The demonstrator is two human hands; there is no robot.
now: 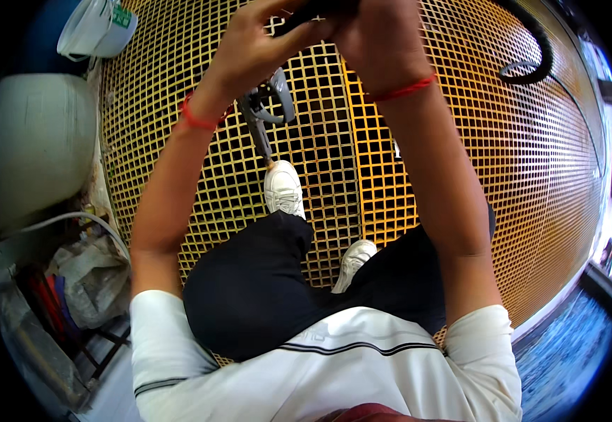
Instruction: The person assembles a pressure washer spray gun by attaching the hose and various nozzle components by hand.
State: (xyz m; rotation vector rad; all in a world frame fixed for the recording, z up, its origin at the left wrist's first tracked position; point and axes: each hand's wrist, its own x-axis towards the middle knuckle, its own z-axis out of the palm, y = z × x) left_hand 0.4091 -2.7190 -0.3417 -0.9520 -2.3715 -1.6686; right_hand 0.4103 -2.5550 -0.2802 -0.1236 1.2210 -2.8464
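My two hands meet at the top edge of the head view, both closed about a dark object [323,10] that is mostly cut off, so I cannot make out its kind. My left hand [262,43] has its thumb and fingers along the object's left side. On the other side my right hand [382,43] is closed, its fingers largely hidden. Each wrist wears a red cord. Below my left hand, a grey looped handle [282,98] joins a long dark bar [258,130] that reaches down toward my white shoe [285,186].
Yellow grating [320,141] covers the floor. At left stand a white bucket [98,32], a large pale container [38,141] and a crumpled plastic bag [95,281]. A thick black hose [541,49] and a thin cable [591,130] lie at right. A blue surface [566,352] is at lower right.
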